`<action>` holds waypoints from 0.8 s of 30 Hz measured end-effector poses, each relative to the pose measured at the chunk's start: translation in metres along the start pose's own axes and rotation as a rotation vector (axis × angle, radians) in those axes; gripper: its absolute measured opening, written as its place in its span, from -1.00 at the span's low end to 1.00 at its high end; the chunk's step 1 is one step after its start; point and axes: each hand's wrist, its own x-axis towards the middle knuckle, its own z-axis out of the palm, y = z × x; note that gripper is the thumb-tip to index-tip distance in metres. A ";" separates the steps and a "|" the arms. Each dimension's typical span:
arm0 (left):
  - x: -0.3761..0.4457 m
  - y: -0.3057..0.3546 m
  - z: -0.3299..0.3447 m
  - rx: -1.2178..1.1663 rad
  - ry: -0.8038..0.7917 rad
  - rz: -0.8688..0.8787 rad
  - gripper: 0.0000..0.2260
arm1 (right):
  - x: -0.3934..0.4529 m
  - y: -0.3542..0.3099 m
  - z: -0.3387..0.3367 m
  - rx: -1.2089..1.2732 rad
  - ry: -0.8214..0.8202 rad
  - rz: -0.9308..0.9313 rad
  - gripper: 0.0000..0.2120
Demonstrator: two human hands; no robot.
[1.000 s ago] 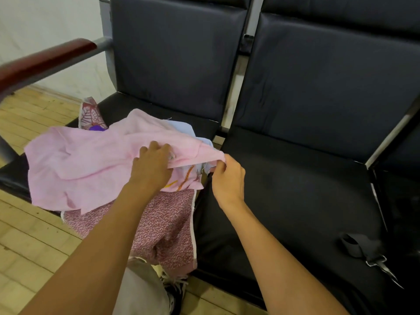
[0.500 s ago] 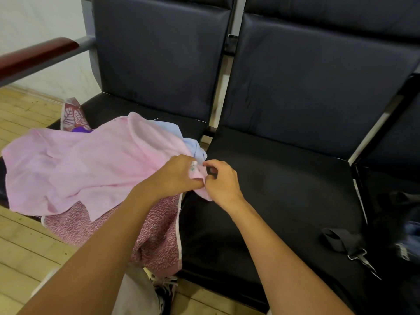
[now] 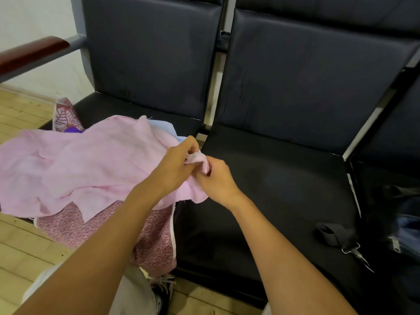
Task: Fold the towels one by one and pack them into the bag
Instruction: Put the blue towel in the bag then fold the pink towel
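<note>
The pink towel [image 3: 75, 169] lies spread over the left dark seat [image 3: 136, 112] on a heap of other cloths: a red-and-white patterned cloth [image 3: 109, 233] hangs off the seat's front edge beneath it, and a pale blue cloth [image 3: 166, 129] shows behind it. The left hand [image 3: 176, 165] and right hand [image 3: 217, 178] meet at the towel's right corner, the fingers of both curled and pinching that bunched corner between them. The dark bag [image 3: 400, 214] sits at the far right, its strap and metal clip [image 3: 341, 237] lying on the middle seat [image 3: 279, 178].
</note>
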 end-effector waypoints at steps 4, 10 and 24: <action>0.001 -0.011 -0.008 0.028 0.010 -0.030 -0.89 | 0.001 0.001 -0.010 0.003 0.061 0.047 -0.71; -0.002 -0.021 -0.015 0.231 -0.115 -0.013 -0.79 | -0.001 0.003 -0.032 -0.097 0.149 0.009 -0.83; -0.003 -0.011 -0.003 0.033 -0.307 0.022 -0.88 | -0.003 -0.003 -0.022 -0.541 0.085 -0.078 -0.73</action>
